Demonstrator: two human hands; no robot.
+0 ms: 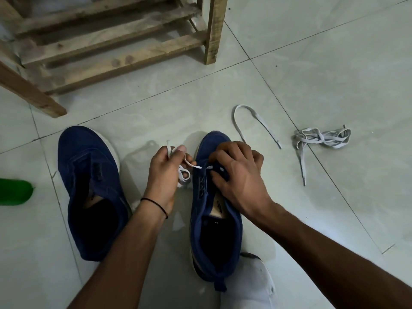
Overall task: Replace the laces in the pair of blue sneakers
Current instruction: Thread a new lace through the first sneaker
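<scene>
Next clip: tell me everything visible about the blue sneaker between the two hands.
The blue sneaker looks like canvas or suede, with a pale sole edge, dark lining and a heel pull tab. It sits sole-down on the tiled floor, toe pointing away from the person. A white lace runs through only its foremost eyelets. The right hand grips its upper by the tongue; the left hand pinches the lace beside it.

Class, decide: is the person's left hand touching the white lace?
Touching: the head view shows the left hand pinching the white lace between thumb and fingers.
</scene>
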